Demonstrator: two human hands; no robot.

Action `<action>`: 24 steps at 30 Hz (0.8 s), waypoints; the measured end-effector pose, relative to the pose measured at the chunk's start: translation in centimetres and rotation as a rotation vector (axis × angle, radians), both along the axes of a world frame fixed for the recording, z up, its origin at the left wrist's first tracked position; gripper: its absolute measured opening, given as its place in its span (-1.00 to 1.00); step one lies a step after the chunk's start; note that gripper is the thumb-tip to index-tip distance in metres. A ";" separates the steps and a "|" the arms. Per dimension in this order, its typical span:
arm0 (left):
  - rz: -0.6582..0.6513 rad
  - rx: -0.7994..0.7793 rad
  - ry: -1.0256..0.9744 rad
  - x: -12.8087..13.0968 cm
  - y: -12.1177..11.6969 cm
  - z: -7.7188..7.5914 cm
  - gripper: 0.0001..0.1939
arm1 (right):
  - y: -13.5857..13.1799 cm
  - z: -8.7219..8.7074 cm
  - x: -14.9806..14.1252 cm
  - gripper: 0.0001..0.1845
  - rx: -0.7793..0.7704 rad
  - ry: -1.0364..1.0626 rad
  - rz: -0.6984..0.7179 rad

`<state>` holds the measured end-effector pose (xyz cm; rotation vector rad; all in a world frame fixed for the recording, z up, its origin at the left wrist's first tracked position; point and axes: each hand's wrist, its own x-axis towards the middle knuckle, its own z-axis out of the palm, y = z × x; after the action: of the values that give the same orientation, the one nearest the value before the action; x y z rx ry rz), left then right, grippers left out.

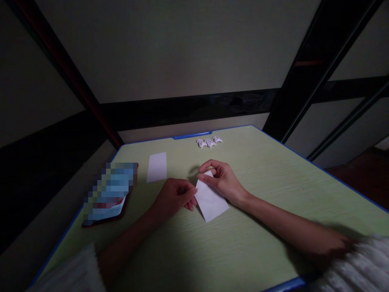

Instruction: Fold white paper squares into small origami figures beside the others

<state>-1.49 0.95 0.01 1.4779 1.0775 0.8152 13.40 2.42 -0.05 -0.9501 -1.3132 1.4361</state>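
Note:
A white sheet of paper [212, 202] is held tilted above the table between my two hands. My right hand [223, 180] grips its upper right part, the thumb lying on the front and the fingers curled behind. At the sheet's left edge, my left hand [179, 194] pinches it between thumb and forefinger. Beyond the hands, three small folded paper figures [209, 142] stand in a row near the table's far edge. A second white sheet [157, 167] lies flat to the left of them.
A tablet-like device [121, 207] with a red-brown edge and a partly blurred screen lies on the left. The light green table [273, 178] has a blue rim, and a blue strip [192, 135] sits at its far edge. Dark-framed panels [188, 52] rise behind.

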 end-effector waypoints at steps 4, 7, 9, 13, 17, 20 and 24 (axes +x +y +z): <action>0.065 0.022 0.009 0.0 -0.1 0.2 -0.80 | 0.1 0.1 0.0 -0.61 -0.054 0.009 0.051; 0.088 0.030 0.002 0.1 -0.1 0.3 -0.80 | 0.1 0.1 0.0 -0.59 -0.077 0.035 0.041; 0.086 0.033 0.001 0.1 0.1 0.2 -0.81 | 0.1 0.2 0.1 -0.63 -0.086 0.037 0.034; 0.073 0.045 0.004 0.1 0.3 -0.1 -0.87 | 0.4 0.0 0.2 -0.70 -0.080 0.024 0.029; 0.072 0.044 0.029 0.2 0.2 -0.3 -0.85 | 0.4 -0.2 0.1 -0.71 -0.068 0.002 0.020; 0.110 0.049 0.034 0.4 0.1 -0.3 -0.86 | 0.2 -0.2 0.0 -0.69 -0.038 -0.010 -0.003; 0.167 0.111 0.046 0.5 0.1 -0.5 -0.81 | 0.0 -0.1 -0.1 -0.68 -0.035 0.022 0.029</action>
<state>-1.00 1.04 -0.52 1.5199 1.2193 0.9756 13.30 2.45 -0.11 -0.9395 -1.2942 1.4924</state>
